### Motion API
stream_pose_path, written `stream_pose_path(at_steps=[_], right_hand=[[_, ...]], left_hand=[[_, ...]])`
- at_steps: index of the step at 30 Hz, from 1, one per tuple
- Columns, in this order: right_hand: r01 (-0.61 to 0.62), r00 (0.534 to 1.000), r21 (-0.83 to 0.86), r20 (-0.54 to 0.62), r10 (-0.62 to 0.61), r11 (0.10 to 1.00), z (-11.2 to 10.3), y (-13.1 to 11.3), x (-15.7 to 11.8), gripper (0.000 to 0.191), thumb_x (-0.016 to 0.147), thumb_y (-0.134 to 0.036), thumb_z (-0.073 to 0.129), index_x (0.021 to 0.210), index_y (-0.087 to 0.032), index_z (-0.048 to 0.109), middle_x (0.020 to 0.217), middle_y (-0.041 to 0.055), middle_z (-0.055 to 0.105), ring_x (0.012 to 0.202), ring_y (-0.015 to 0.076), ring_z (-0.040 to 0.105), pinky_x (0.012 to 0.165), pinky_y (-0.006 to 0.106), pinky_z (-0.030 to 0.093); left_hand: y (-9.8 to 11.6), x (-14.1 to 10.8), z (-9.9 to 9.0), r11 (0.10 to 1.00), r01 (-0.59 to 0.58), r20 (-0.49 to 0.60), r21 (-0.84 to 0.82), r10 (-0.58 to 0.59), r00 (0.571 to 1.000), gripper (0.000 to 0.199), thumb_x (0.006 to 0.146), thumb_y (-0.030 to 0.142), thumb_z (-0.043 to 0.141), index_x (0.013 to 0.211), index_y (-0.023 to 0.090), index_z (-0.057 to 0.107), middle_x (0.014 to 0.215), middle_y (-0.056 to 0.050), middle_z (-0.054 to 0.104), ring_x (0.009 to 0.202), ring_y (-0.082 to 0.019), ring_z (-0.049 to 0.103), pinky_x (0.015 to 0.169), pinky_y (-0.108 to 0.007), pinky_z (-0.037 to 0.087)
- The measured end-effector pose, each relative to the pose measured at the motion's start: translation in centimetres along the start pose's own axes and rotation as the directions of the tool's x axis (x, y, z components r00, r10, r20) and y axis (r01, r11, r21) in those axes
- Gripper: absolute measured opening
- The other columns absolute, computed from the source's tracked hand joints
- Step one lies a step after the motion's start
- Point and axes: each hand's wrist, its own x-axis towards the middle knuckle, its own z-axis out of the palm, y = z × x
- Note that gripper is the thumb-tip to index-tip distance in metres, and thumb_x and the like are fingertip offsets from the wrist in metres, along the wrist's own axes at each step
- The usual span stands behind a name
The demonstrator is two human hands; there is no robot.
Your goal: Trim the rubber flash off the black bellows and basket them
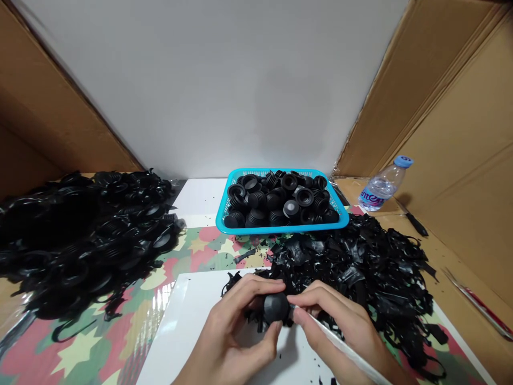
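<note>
A round black rubber part [276,307] is gripped between the thumb and fingers of my left hand [236,326], over a white board [188,305]. Just right of it, my right hand [340,326] is closed around a slim white-handled tool [340,345]. The tool's tip is near the part's right edge, and its exact shape is too small to tell. Behind the hands stands a blue basket [280,229] holding several similar black ribbed parts [256,200].
Black scraps [360,267] are heaped at the right, and untrimmed black parts [100,230] at the left. A water bottle [382,184], a black-handled tool [417,223] and red-handled tweezers [481,307] lie or stand at the right. Cardboard walls [452,160] flank the table.
</note>
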Motion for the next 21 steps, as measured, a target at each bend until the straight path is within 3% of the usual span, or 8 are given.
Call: stream_pose_path(at_steps=[2, 5, 9, 14, 17, 21], right_hand=[[0.022, 0.998, -0.044, -0.055, -0.024, 0.999, 0.3, -0.4, -0.1, 0.017, 0.112, -0.021, 0.056, 0.114, -0.025, 0.072, 0.095, -0.0008, 0.073, 0.081, 0.0122, 0.074, 0.077, 0.016, 0.060], [0.052, 0.998, -0.158, -0.032, -0.058, 0.986, 0.5, -1.0, 0.1, 0.019, 0.118, -0.024, 0.051, 0.115, -0.023, 0.069, 0.097, 0.0012, 0.076, 0.085, 0.0132, 0.078, 0.080, 0.016, 0.061], [0.166, 0.976, -0.370, -0.069, -0.205, 0.914, 0.3, -0.6, 0.7, 0.021, 0.119, -0.020, 0.046, 0.118, -0.019, 0.067, 0.097, 0.0052, 0.077, 0.087, 0.0165, 0.080, 0.081, 0.022, 0.064], [0.061, 0.935, -0.557, -0.259, -0.243, 0.828, -1.2, 1.1, 1.1, 0.019, 0.116, -0.017, 0.051, 0.119, -0.015, 0.069, 0.100, 0.0084, 0.078, 0.090, 0.0182, 0.079, 0.088, 0.026, 0.063], [0.035, 0.941, -0.523, -0.269, -0.204, 0.851, -1.9, 1.4, 1.0, 0.020, 0.115, -0.017, 0.053, 0.122, -0.018, 0.072, 0.101, 0.0057, 0.077, 0.091, 0.0157, 0.078, 0.090, 0.022, 0.062], [0.019, 0.965, -0.350, -0.240, -0.109, 0.936, -1.6, 0.5, 0.2, 0.031, 0.111, -0.016, 0.055, 0.137, -0.027, 0.070, 0.103, 0.0008, 0.077, 0.091, 0.0122, 0.077, 0.091, 0.016, 0.061]], left_hand=[[0.1, -0.1, 0.0, 0.999, 0.013, 0.012, 0.035, -0.014, 1.000, 0.039, 0.089, 0.015, 0.082, 0.124, 0.032, 0.080, 0.114, -0.004, 0.082, 0.104, -0.024, 0.080, 0.085, -0.027, 0.066], [0.5, 0.1, 0.0, 0.997, 0.041, 0.016, 0.070, -0.042, 0.999, 0.032, 0.092, 0.023, 0.088, 0.120, 0.035, 0.079, 0.111, 0.001, 0.082, 0.099, -0.020, 0.080, 0.081, -0.022, 0.064], [1.3, 0.3, 0.2, 0.996, -0.023, 0.004, 0.082, 0.022, 1.000, 0.029, 0.094, 0.020, 0.089, 0.117, 0.035, 0.080, 0.105, 0.003, 0.085, 0.094, -0.018, 0.081, 0.081, -0.021, 0.064], [1.9, 0.0, -0.1, 0.998, 0.007, 0.103, 0.064, -0.014, 0.995, 0.028, 0.090, 0.030, 0.096, 0.115, 0.037, 0.085, 0.110, 0.001, 0.087, 0.103, -0.023, 0.079, 0.091, -0.028, 0.066], [1.6, 0.2, -0.7, 0.998, 0.057, 0.087, -0.001, -0.057, 0.995, 0.024, 0.093, 0.038, 0.094, 0.116, 0.041, 0.086, 0.117, 0.001, 0.088, 0.111, -0.023, 0.079, 0.096, -0.028, 0.065], [1.1, 0.6, -1.3, 0.997, 0.070, 0.041, -0.031, -0.069, 0.997, 0.023, 0.094, 0.042, 0.093, 0.116, 0.042, 0.088, 0.115, 0.000, 0.088, 0.109, -0.022, 0.082, 0.094, -0.024, 0.065]])
